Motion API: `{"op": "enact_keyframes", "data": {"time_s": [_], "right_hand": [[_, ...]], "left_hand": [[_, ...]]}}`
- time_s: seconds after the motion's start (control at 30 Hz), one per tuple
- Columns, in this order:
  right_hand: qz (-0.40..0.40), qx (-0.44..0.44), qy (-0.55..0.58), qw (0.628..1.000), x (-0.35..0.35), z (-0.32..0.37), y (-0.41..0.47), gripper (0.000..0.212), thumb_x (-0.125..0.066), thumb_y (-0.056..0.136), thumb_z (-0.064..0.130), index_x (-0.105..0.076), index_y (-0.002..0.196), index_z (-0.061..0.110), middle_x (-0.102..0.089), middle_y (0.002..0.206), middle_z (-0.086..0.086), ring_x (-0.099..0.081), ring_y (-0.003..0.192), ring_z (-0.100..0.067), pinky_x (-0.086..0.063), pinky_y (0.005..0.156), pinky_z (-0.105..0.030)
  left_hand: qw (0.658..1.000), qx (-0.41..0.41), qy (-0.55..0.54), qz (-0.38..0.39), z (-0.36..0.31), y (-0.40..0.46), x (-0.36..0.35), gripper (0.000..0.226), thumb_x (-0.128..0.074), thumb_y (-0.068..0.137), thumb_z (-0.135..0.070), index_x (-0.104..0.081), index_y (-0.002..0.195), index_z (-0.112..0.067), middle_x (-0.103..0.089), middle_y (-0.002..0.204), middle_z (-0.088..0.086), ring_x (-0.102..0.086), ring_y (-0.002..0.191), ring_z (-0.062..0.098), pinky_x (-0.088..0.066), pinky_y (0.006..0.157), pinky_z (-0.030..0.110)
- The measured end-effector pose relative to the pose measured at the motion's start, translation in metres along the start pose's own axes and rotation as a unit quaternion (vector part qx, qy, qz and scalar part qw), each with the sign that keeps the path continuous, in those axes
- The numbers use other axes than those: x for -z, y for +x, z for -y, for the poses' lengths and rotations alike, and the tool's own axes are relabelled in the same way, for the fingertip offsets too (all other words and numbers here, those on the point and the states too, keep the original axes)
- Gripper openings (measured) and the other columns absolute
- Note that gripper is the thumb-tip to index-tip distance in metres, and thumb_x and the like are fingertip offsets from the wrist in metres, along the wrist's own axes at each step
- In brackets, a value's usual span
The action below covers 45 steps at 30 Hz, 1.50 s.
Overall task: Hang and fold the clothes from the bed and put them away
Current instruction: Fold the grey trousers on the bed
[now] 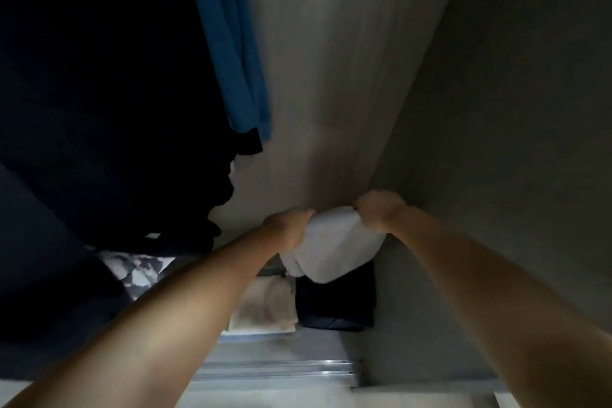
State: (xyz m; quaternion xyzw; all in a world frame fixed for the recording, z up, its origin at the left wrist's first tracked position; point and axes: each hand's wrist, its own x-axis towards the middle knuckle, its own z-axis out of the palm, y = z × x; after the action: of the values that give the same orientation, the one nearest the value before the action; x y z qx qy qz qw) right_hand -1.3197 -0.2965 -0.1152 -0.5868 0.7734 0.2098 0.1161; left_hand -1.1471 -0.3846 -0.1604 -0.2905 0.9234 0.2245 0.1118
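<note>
Left hand (291, 228) and right hand (381, 212) hold white garment (331, 248).

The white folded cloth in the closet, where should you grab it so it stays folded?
Probably at its two upper corners, one from each side, as here: the left hand grips the left corner and the right hand the right corner of the white folded cloth. It is soft and sags below the hands, so holding both sides should keep the bundle together.

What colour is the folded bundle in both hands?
White; the folded bundle shows best in the head view.
</note>
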Motion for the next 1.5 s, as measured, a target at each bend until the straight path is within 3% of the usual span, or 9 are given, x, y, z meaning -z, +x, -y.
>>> {"op": "enact_keyframes", "data": {"time_s": [0.13,0.27,0.4,0.5,0.73,0.87,0.97,1.03,1.5], "right_hand": [[-0.081,-0.033,-0.035,0.996,-0.037,-0.024,0.043,0.041,-0.041,0.098,0.020,-0.045,0.137,0.029,-0.057,0.128,-0.007,-0.057,0.115,-0.030,-0.048,0.086,-0.040],[-0.099,-0.092,-0.076,0.988,-0.146,-0.024,0.082,0.054,-0.035,0.099,0.023,-0.021,0.151,0.028,-0.037,0.147,-0.013,-0.035,0.132,-0.039,-0.033,0.106,-0.045],[-0.018,-0.115,-0.030,0.993,-0.304,-0.003,0.117,0.058,-0.035,0.101,0.026,-0.011,0.153,0.030,-0.019,0.157,-0.009,-0.015,0.141,-0.045,-0.032,0.110,-0.048],[-0.031,-0.139,-0.007,0.990,-0.382,0.016,0.118,0.065,-0.062,0.089,0.035,-0.032,0.147,0.036,-0.033,0.153,-0.010,-0.030,0.134,-0.052,-0.052,0.089,-0.044],[-0.147,-0.172,-0.048,0.973,-0.453,0.030,0.114,0.080,-0.096,0.032,0.031,-0.074,0.109,0.026,-0.072,0.110,-0.005,-0.067,0.094,-0.043,-0.057,0.051,-0.033],[-0.104,-0.190,-0.049,0.975,-0.449,0.035,0.109,0.086,-0.092,0.047,0.035,-0.062,0.127,0.029,-0.063,0.128,-0.005,-0.061,0.110,-0.043,-0.057,0.059,-0.030],[-0.010,-0.178,-0.016,0.984,-0.446,0.034,0.109,0.085,-0.060,0.091,0.031,-0.001,0.153,0.032,-0.002,0.162,-0.005,-0.007,0.144,-0.045,-0.041,0.101,-0.043],[0.063,-0.163,0.002,0.985,-0.424,0.029,0.104,0.083,-0.052,0.096,0.025,0.008,0.152,0.031,0.012,0.161,-0.002,0.006,0.146,-0.038,-0.027,0.112,-0.047],[-0.076,-0.160,0.039,0.983,-0.093,-0.012,-0.039,0.045,-0.038,0.098,0.034,-0.039,0.141,0.018,-0.057,0.125,-0.010,-0.059,0.110,-0.031,-0.045,0.083,-0.034]], "left_hand": [[0.996,0.008,0.042,-0.073,0.011,0.065,-0.034,0.056,-0.043,0.092,-0.008,-0.031,0.145,-0.020,-0.044,0.136,0.014,-0.050,0.120,0.034,-0.044,0.095,0.042],[0.976,0.004,0.145,-0.165,0.024,0.113,-0.137,0.059,-0.032,0.092,-0.011,-0.022,0.148,-0.026,-0.041,0.137,0.007,-0.045,0.120,0.031,-0.045,0.093,0.040],[0.986,-0.020,0.136,-0.092,0.055,0.159,-0.293,0.072,-0.037,0.093,-0.008,-0.002,0.152,-0.030,-0.017,0.156,0.009,-0.020,0.140,0.035,-0.027,0.110,0.050],[0.994,-0.032,0.103,0.008,0.064,0.175,-0.392,0.084,-0.046,0.093,-0.011,0.011,0.150,-0.035,0.009,0.160,0.006,0.008,0.146,0.036,-0.009,0.111,0.062],[0.990,-0.055,0.111,-0.063,0.070,0.190,-0.473,0.090,-0.046,0.095,-0.023,0.028,0.143,-0.038,0.029,0.155,0.007,0.037,0.134,0.035,0.000,0.109,0.064],[0.990,-0.071,0.115,-0.031,0.069,0.185,-0.466,0.092,-0.049,0.094,-0.022,0.026,0.145,-0.035,0.033,0.154,0.009,0.033,0.137,0.038,0.003,0.109,0.066],[0.988,-0.094,0.115,0.032,0.067,0.174,-0.441,0.084,-0.046,0.095,-0.033,0.019,0.149,-0.032,0.030,0.155,0.009,0.027,0.141,0.036,0.003,0.110,0.065],[0.985,-0.106,0.118,0.066,0.062,0.164,-0.409,0.078,-0.044,0.096,-0.036,0.011,0.152,-0.030,0.021,0.158,0.009,0.020,0.144,0.034,0.000,0.111,0.062],[0.985,-0.131,0.068,-0.085,-0.053,0.056,-0.068,0.045,-0.038,0.099,-0.032,-0.037,0.142,-0.017,-0.051,0.133,0.009,-0.054,0.116,0.028,-0.047,0.088,0.037]]}}
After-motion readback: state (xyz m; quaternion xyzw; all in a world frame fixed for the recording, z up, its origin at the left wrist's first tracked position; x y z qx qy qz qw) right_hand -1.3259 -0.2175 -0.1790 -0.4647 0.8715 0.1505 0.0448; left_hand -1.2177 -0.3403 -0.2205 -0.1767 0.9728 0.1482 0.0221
